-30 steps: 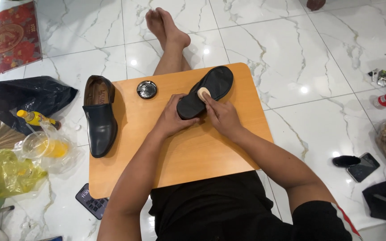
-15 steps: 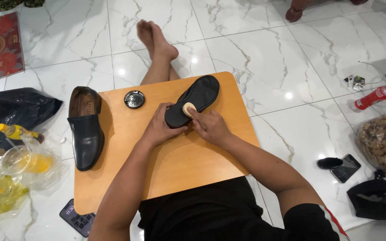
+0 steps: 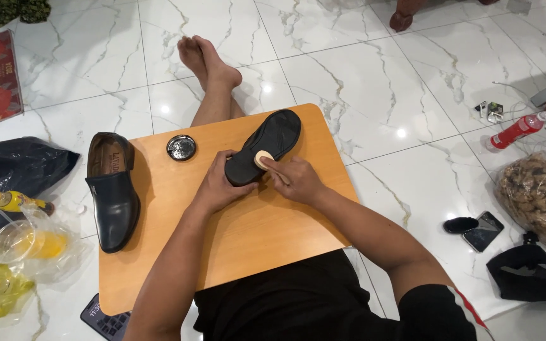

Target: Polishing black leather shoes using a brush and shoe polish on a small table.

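So the black shoe is lying sole-up on the tabletop, long axis running diagonally, toe pointing up and away to my right, heel end toward me. My left hand is at the heel, grip wrapped around that end. Right hand sits just right of the heel, grip pinching a small tan brush against the sole. Both forearms angle in from below, elbows out.
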